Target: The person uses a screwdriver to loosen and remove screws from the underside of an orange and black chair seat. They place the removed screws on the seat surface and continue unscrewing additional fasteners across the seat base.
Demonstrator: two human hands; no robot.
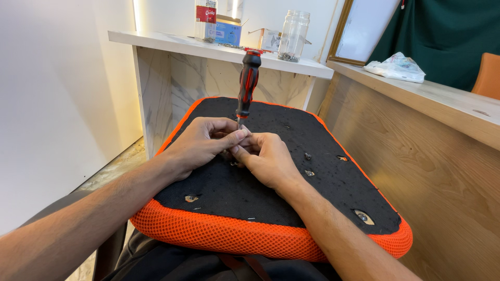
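Your left hand (pixel 200 141) and right hand (pixel 265 158) pinch together on screwdriver (pixel 247 83) shaft, upright at seat cushion (pixel 271 171) centre | beyond cushion: red-labelled bottle (pixel 206 20), blue box (pixel 228 30), clear jar (pixel 294 35) on shelf (pixel 172 41).

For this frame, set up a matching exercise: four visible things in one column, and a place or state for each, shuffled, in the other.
Things:
1. screwdriver
2. seat cushion
3. clear jar
4. white plastic bag

Places or states:
A. on the wooden ledge, far right
B. upright, tip down between the left hand and right hand
C. on the white marble-look shelf
D. underside up across the person's lap, orange mesh edge

Pairs: 1-B, 2-D, 3-C, 4-A
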